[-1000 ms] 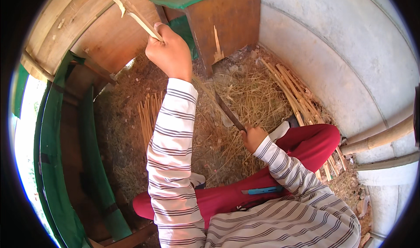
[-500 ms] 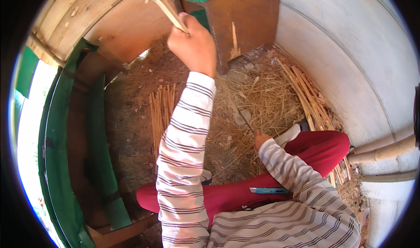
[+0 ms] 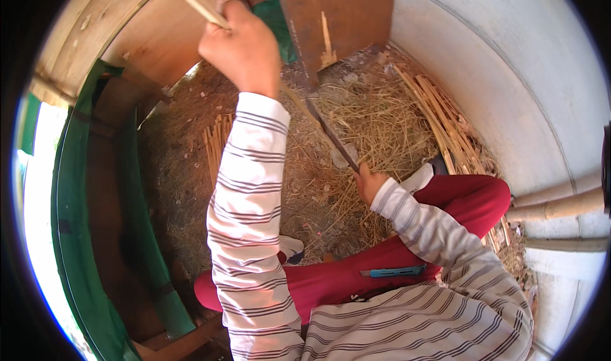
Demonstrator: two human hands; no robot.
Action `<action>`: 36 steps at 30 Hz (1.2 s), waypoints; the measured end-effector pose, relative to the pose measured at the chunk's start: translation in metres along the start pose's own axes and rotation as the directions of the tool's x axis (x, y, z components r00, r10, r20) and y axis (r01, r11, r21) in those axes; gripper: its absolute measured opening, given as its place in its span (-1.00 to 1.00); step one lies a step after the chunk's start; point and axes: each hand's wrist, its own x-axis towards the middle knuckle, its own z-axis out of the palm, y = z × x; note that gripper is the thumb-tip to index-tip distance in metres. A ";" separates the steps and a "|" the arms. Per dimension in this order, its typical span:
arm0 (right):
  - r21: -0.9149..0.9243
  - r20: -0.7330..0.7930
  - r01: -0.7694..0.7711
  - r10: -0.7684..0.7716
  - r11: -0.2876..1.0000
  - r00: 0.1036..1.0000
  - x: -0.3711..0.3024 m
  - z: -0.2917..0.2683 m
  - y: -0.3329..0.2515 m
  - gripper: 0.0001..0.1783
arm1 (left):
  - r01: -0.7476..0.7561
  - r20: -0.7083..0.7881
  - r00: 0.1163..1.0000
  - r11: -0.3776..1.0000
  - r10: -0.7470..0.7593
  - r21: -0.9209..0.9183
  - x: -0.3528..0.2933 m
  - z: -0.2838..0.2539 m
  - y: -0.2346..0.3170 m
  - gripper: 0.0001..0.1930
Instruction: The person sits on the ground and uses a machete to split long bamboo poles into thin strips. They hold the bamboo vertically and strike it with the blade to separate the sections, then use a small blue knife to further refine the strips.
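My left hand (image 3: 247, 50) is raised high in front of me, its fingers closed round a pale split strip (image 3: 194, 3), bamboo by its look, whose upper end bends over. A tan length (image 3: 296, 99) shows past my left wrist and slants down toward my right hand; whether it is the same strip is hidden. Lower and to the right, my right hand (image 3: 370, 184) is closed on a long, narrow, dark blade-like piece (image 3: 338, 145) pointing up and left, lying along the tan length. On my red-trousered lap rests a blue utility knife (image 3: 394, 272).
Split sticks (image 3: 217, 141) lie in a bundle behind my left forearm. More long strips (image 3: 439, 122) lie by the white curved wall (image 3: 503, 75). Straw-like shavings (image 3: 375, 119) cover the ground ahead. A brown wooden cabinet (image 3: 356, 17) stands beyond, and green-covered framing (image 3: 83, 202) runs along the left.
My left hand has moved left and slightly up with the pale strip. My right hand has shifted a little up and left, and more of the dark piece shows.
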 end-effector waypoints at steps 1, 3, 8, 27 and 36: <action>-0.093 0.039 0.025 -0.021 0.995 0.999 0.005 0.027 0.026 -0.66 | 0.026 0.013 1.000 0.998 -0.026 -0.057 0.000 0.003 0.001 -0.56; -0.206 0.402 -0.172 0.243 0.963 0.883 0.027 0.086 0.093 -0.54 | 0.067 0.009 0.998 0.989 -0.066 -0.129 0.004 0.011 0.001 -0.56; -0.229 0.444 -0.140 0.231 0.963 0.866 0.026 0.100 0.105 -0.52 | 0.138 0.054 0.990 0.982 -0.132 -0.130 0.001 0.007 0.000 -0.58; -0.253 0.609 -0.140 0.270 0.957 0.746 0.023 0.125 0.120 -0.40 | 0.336 0.195 0.936 0.908 -0.293 -0.249 0.002 0.001 0.013 -0.60; 0.090 0.234 -0.291 0.264 0.953 0.936 0.024 0.070 0.076 -0.50 | 0.574 0.536 0.771 0.741 -0.345 -0.349 0.023 -0.034 -0.003 -0.54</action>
